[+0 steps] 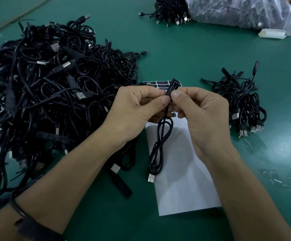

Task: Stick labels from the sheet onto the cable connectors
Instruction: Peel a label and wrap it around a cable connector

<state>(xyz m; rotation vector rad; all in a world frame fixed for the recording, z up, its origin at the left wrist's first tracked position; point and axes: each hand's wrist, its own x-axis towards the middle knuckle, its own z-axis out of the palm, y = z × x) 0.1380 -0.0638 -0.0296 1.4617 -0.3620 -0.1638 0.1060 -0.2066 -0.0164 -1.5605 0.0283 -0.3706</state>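
Connector (175, 83) at centre, just above the sheet (184, 171), pinched by left hand (136, 108) and right hand (202, 110). Its cable (158, 136) dangles to 6 o'clock. Step: probably pressing the label (170, 91) flat. Likely next: drop it on the bundle (242, 101) at 3 o'clock, then grab one from the pile (45, 93) at 9 o'clock.

The table (193, 58) is green, the cable heap (45, 84) black. The label sheet (181, 171) is white. Its labels (160, 82) look black, perhaps with pale print.

Single head-worn view. Looks forward and steeply down from above onto the green table (193, 54), wide-angle, bowing the far edges. Sits close over the left hand (134, 108) and right hand (202, 110), both held near frame centre.
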